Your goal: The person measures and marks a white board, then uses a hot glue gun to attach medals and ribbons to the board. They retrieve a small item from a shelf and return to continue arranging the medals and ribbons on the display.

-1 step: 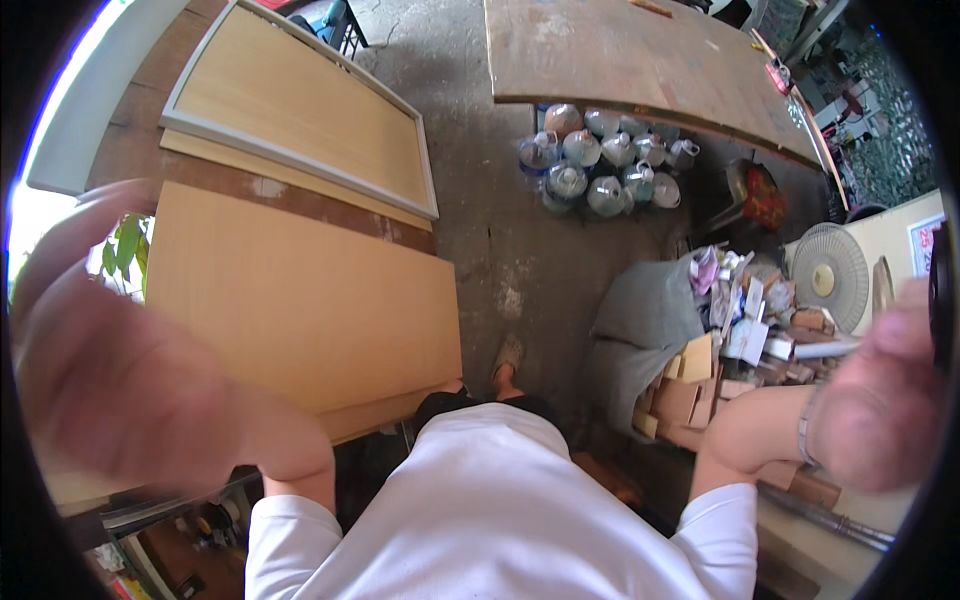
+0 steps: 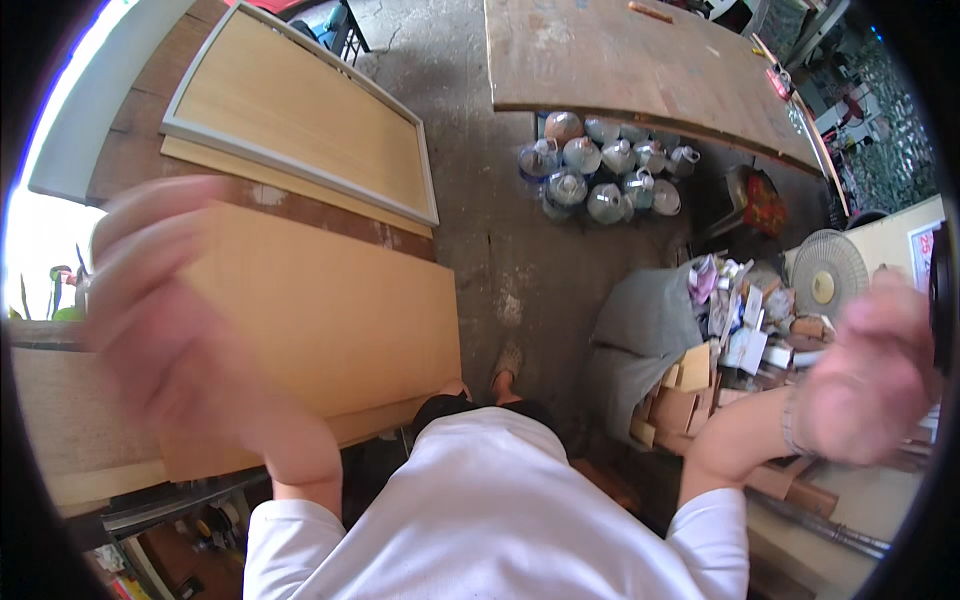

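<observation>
Your left hand [image 2: 165, 310] is raised, blurred, fingers spread and holding nothing, over the plywood board [image 2: 340, 320] lying on the tabletop [image 2: 60, 420]. Your right hand [image 2: 865, 380] is up too, blurred; grip cannot be told. Framed panel [image 2: 300, 110] beyond the board; jars [image 2: 600, 175] on the floor.

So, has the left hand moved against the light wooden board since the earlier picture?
Yes. The blurred left hand has shifted slightly right, further over the light wooden board, and now covers its far left corner.
</observation>
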### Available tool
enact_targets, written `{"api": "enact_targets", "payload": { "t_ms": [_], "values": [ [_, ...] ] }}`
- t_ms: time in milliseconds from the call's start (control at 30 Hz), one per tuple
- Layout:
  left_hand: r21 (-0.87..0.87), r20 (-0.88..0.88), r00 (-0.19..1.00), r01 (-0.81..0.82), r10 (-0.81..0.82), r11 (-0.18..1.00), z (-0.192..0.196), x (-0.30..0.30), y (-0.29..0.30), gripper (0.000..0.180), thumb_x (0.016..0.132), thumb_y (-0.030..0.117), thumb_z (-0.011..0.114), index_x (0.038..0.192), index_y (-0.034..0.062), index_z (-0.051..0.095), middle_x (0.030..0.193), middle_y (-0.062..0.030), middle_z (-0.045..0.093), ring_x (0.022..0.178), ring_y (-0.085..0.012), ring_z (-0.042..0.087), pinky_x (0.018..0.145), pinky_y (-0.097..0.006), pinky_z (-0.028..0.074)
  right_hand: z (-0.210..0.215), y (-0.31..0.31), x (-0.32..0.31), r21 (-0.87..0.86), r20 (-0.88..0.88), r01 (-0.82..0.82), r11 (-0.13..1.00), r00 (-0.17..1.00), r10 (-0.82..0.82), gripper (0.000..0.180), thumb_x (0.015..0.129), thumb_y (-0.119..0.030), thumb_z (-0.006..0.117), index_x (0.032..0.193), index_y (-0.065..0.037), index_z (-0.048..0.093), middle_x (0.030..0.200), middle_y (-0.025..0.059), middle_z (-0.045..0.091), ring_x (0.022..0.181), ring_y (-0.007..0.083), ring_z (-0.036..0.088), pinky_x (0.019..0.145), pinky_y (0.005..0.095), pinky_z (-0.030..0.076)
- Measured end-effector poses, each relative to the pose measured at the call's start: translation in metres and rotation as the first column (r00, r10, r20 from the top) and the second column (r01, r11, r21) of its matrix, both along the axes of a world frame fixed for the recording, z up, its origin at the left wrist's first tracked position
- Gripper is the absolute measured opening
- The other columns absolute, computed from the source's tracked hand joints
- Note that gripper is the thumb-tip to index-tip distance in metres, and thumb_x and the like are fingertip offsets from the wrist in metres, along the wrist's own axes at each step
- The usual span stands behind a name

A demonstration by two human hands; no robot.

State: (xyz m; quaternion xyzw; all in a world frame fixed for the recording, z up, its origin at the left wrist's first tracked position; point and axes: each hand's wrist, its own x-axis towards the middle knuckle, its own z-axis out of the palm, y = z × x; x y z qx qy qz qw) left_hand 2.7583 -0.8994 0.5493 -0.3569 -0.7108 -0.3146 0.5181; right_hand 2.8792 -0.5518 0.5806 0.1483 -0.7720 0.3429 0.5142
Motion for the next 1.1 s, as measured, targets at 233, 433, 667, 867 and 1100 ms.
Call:
{"api": "enact_targets", "payload": {
  "t_ms": [233, 433, 667, 867, 1100],
  "values": [
    [-0.508, 0.858, 0.246, 0.272, 0.451, 0.818, -0.326, -0.034, 0.004, 0.034, 0.102, 0.034, 0.056, 0.114, 0.0047, 0.069, 0.119, -0.0213, 0.069, 0.111, -0.0388, 0.064, 0.096, -0.050, 0.051, -0.316, 0.060, -0.044, -0.015, 0.913, 0.247, 0.969, 0.398, -0.087, 0.027, 0.102, -0.028, 0.060, 0.114, -0.005, 0.065, 0.108, 0.0196, 0.071, 0.096, 0.0399, 0.068, 0.080, 0.0459, 0.054],
    [-0.226, 0.515, -0.825, 0.130, 0.232, 0.965, -0.525, 0.125, -0.114, 0.049, 0.101, 0.042, 0.059, 0.129, 0.0030, 0.068, 0.121, -0.0196, 0.072, 0.108, -0.0351, 0.068, 0.096, -0.046, 0.052, -0.559, 0.006, 0.138, -0.092, 0.793, 0.022, 0.996, -0.604, 0.086, 0.041, 0.098, -0.033, 0.060, 0.129, -0.007, 0.065, 0.129, 0.0243, 0.067, 0.117, 0.0425, 0.065, 0.098, 0.0510, 0.053],
    [-0.260, 0.326, -0.922, 0.126, 0.210, 0.957, -0.567, 0.022, -0.142, 0.055, 0.100, 0.047, 0.060, 0.130, 0.0014, 0.068, 0.122, -0.0208, 0.072, 0.104, -0.0338, 0.069, 0.093, -0.044, 0.053, -0.574, 0.022, 0.133, -0.138, 0.792, -0.193, 0.972, -0.611, -0.009, 0.037, 0.099, -0.031, 0.056, 0.118, -0.003, 0.071, 0.115, 0.0227, 0.072, 0.105, 0.0372, 0.071, 0.092, 0.0456, 0.056],
    [-0.271, 0.848, -0.518, -0.244, 0.111, 0.931, -0.566, -0.288, -0.100, 0.053, 0.101, 0.046, 0.062, 0.124, -0.0020, 0.068, 0.110, -0.0178, 0.073, 0.107, -0.0294, 0.069, 0.096, -0.038, 0.052, -0.606, 0.059, -0.183, -0.058, 0.942, 0.495, 0.867, -0.260, 0.211, 0.024, 0.104, -0.023, 0.057, 0.102, -0.001, 0.065, 0.073, 0.0086, 0.066, 0.059, 0.0189, 0.063, 0.055, 0.0383, 0.053],
    [0.135, 0.989, -0.028, -0.252, -0.146, 0.958, -0.440, -0.551, -0.097, 0.037, 0.105, 0.034, 0.061, 0.120, 0.0002, 0.068, 0.103, -0.0112, 0.073, 0.094, -0.0196, 0.067, 0.087, -0.033, 0.052, -0.468, 0.032, -0.524, -0.353, 0.923, 0.278, 0.893, 0.259, 0.284, 0.025, 0.107, -0.021, 0.057, 0.119, -0.002, 0.067, 0.088, 0.0076, 0.071, 0.072, 0.0119, 0.064, 0.068, 0.0288, 0.054]
  ]
}}
